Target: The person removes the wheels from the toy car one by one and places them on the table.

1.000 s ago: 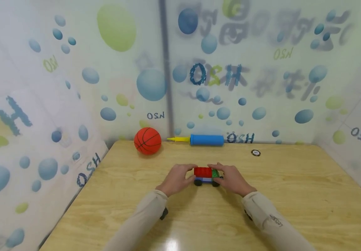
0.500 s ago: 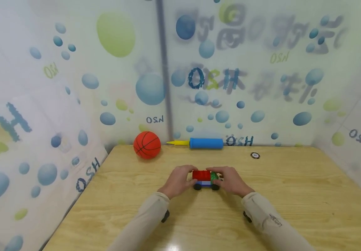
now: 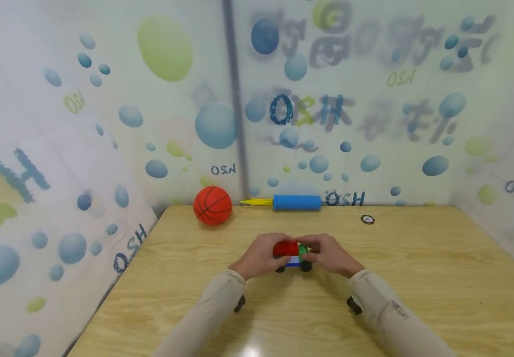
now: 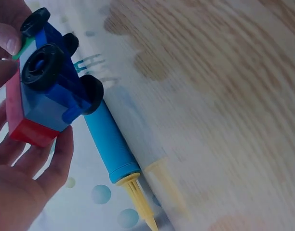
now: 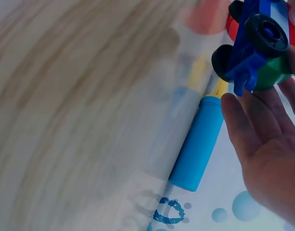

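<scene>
A toy block truck (image 3: 293, 260) with a red box, green cab and black wheels is held between both hands over the table, its side towards me. My left hand (image 3: 259, 256) grips the red rear box, thumb on the near side and fingers over the top. At the green cab (image 5: 273, 74), my right hand (image 3: 332, 257) pinches with thumb and fingers. The left wrist view shows the truck's blue chassis (image 4: 56, 103) and wheels from low down, with the left fingers behind the red box. A blue hook sticks out at the cab end in the right wrist view.
Behind the hands, a small red basketball (image 3: 213, 206) and a blue hand pump (image 3: 297, 202) with a yellow nozzle lie by the patterned back wall. A round black-and-white chip (image 3: 367, 219) lies at the right rear of the wooden table (image 3: 417, 267).
My left hand has slid right along the truck and now covers more of the red box. The right hand stays at the cab. The head view has shifted slightly.
</scene>
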Demonstrator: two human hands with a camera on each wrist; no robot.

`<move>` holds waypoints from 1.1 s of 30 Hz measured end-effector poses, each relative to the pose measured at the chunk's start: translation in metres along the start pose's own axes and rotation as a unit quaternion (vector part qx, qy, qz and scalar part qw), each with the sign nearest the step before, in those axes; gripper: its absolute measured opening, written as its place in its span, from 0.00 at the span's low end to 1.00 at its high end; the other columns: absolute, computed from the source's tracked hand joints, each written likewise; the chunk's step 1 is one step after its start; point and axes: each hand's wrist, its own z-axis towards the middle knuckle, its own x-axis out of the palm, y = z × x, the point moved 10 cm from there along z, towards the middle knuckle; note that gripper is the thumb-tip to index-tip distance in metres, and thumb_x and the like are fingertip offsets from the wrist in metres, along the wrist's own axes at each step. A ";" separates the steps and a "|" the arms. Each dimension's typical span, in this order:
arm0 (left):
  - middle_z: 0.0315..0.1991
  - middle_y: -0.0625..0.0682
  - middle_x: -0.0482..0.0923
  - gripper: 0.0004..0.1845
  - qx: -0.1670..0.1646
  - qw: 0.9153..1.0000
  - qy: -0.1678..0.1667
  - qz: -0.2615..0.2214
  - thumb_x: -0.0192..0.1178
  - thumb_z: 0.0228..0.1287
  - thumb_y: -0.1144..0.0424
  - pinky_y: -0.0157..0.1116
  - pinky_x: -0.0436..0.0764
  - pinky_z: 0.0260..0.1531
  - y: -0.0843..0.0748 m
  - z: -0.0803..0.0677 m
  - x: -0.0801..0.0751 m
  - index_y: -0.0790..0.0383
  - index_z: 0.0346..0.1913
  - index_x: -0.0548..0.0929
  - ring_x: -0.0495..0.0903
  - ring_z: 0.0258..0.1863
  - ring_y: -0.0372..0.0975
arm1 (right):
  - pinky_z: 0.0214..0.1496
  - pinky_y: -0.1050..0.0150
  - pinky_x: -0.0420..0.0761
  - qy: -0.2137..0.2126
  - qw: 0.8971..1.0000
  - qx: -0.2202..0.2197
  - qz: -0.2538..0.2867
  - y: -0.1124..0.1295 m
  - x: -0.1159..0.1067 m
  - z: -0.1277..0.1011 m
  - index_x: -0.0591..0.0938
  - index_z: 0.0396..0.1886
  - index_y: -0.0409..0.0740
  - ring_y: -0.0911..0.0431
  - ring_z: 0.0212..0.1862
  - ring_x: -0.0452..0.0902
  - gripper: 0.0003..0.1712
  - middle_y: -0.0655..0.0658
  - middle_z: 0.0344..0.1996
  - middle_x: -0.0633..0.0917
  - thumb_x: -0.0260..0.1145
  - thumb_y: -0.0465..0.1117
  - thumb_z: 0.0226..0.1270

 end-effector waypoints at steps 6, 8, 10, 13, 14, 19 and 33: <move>0.58 0.49 0.83 0.23 0.028 0.999 0.019 -0.009 0.66 0.67 0.59 0.34 0.83 0.53 -0.007 0.001 0.004 0.52 0.64 0.79 0.81 0.52 0.40 | 0.63 0.48 0.81 0.030 0.999 0.008 0.044 0.002 0.000 -0.003 0.73 0.69 0.40 0.38 0.68 0.75 0.27 0.35 0.66 0.79 0.62 0.32 0.72; 0.57 0.49 0.83 0.23 0.035 0.999 0.028 -0.006 0.65 0.67 0.59 0.32 0.82 0.51 -0.010 0.000 0.006 0.50 0.64 0.79 0.80 0.50 0.39 | 0.62 0.49 0.82 0.035 0.998 0.005 0.052 0.004 -0.001 -0.003 0.72 0.70 0.39 0.39 0.65 0.78 0.27 0.34 0.63 0.80 0.62 0.33 0.72; 0.56 0.49 0.83 0.23 0.040 0.999 0.035 -0.007 0.65 0.68 0.59 0.31 0.82 0.49 -0.011 0.000 0.007 0.49 0.65 0.78 0.80 0.49 0.39 | 0.61 0.48 0.82 0.035 0.998 0.002 0.057 0.005 -0.002 -0.003 0.70 0.70 0.38 0.40 0.62 0.80 0.28 0.33 0.61 0.82 0.62 0.34 0.73; 0.56 0.50 0.82 0.23 0.042 0.998 0.040 -0.010 0.64 0.69 0.59 0.30 0.81 0.48 -0.011 0.001 0.008 0.48 0.66 0.77 0.79 0.48 0.38 | 0.61 0.47 0.82 0.031 0.997 0.007 0.064 0.005 -0.003 -0.003 0.69 0.71 0.37 0.42 0.60 0.82 0.28 0.33 0.59 0.83 0.62 0.35 0.73; 0.56 0.50 0.82 0.23 0.041 0.998 0.043 -0.011 0.63 0.69 0.59 0.30 0.81 0.49 -0.011 0.000 0.009 0.47 0.66 0.77 0.79 0.48 0.38 | 0.61 0.47 0.82 0.032 0.997 0.011 0.067 0.004 -0.002 -0.004 0.69 0.71 0.37 0.42 0.60 0.82 0.28 0.33 0.59 0.83 0.62 0.35 0.73; 0.55 0.50 0.82 0.23 0.034 0.998 0.051 -0.024 0.63 0.70 0.58 0.31 0.80 0.49 -0.007 -0.003 0.012 0.47 0.67 0.77 0.78 0.48 0.38 | 0.62 0.47 0.82 0.041 0.996 0.014 0.072 0.001 0.001 -0.004 0.69 0.71 0.37 0.42 0.60 0.82 0.28 0.33 0.60 0.82 0.61 0.37 0.74; 0.61 0.53 0.78 0.23 -0.015 0.994 0.040 -0.097 0.59 0.72 0.58 0.41 0.81 0.51 0.011 -0.005 0.007 0.46 0.68 0.74 0.75 0.53 0.43 | 0.65 0.43 0.78 -0.024 0.999 0.015 0.043 0.007 -0.010 -0.007 0.72 0.70 0.39 0.38 0.69 0.74 0.28 0.35 0.65 0.79 0.62 0.43 0.74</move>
